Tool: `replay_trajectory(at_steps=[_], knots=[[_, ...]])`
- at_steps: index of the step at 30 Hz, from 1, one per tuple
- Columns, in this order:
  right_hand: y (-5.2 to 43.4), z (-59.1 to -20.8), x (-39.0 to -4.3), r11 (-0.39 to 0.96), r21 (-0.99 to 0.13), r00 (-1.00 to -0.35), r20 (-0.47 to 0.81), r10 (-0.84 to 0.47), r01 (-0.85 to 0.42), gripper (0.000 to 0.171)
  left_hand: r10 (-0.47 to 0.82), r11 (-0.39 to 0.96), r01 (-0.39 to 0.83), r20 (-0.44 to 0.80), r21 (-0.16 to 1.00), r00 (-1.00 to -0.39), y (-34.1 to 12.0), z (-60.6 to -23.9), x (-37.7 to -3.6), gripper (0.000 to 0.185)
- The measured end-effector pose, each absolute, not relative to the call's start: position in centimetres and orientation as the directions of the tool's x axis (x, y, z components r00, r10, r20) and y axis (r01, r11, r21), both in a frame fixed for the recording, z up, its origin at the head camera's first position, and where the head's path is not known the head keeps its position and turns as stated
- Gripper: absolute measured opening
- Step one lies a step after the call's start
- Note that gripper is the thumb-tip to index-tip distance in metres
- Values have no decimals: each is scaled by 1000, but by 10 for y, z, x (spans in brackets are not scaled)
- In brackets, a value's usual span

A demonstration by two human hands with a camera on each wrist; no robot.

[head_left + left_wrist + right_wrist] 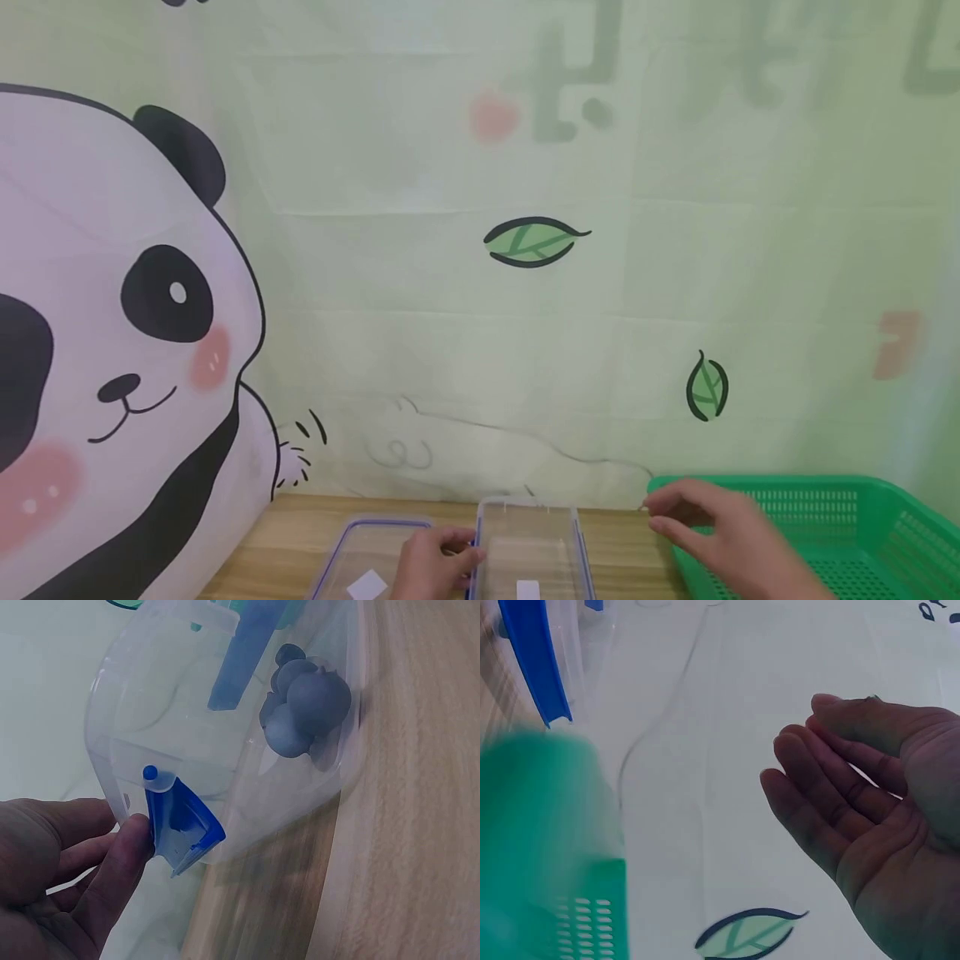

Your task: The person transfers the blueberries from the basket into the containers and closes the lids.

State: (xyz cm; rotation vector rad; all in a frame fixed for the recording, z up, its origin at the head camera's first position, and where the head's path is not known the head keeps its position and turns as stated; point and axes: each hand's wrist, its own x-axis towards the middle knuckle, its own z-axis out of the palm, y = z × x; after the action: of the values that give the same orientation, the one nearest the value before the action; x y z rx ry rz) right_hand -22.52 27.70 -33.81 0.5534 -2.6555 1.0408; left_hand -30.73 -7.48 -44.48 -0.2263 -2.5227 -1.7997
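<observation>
A clear plastic container [528,537] with blue trim stands at the table's near edge. My left hand [459,557] grips its left side, and in the left wrist view a fingertip [131,840] presses against the blue latch [180,825] on the container wall [187,712]. A grey-blue lumpy object [304,705] shows through the clear plastic. My right hand [663,512] hovers over the left rim of the green basket [787,485], fingers loosely extended. The right wrist view shows its palm [870,810] with nothing in it.
A clear lid [360,546] with a blue rim and a white label lies flat to the left of the container. The wooden table [300,521] ends at a panda-and-leaf wall cloth [525,242]. The green basket fills the right corner.
</observation>
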Motion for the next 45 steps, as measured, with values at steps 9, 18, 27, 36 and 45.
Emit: replay_trajectory(at_steps=[9,18,27,36,45], knots=[[307,-311,-228,771,-372,-824,461,-331,-517,16,93,322,141,117,936,-989,-74,-443,-307,24],[345,-311,-256,777,-415,-868,371,-330,-473,14,91,347,135,110,928,-990,-74,-443,-306,25],[368,-333,-287,796,-468,-921,262,-289,-383,14,100,342,139,111,929,-989,-74,-445,-306,25],[380,-360,-310,728,-547,-909,196,-368,-413,10,99,328,163,137,930,-986,-75,-446,-305,24],[381,-389,-321,667,-602,-876,124,-465,-439,8,103,304,181,156,935,-982,-76,-446,-306,25]])
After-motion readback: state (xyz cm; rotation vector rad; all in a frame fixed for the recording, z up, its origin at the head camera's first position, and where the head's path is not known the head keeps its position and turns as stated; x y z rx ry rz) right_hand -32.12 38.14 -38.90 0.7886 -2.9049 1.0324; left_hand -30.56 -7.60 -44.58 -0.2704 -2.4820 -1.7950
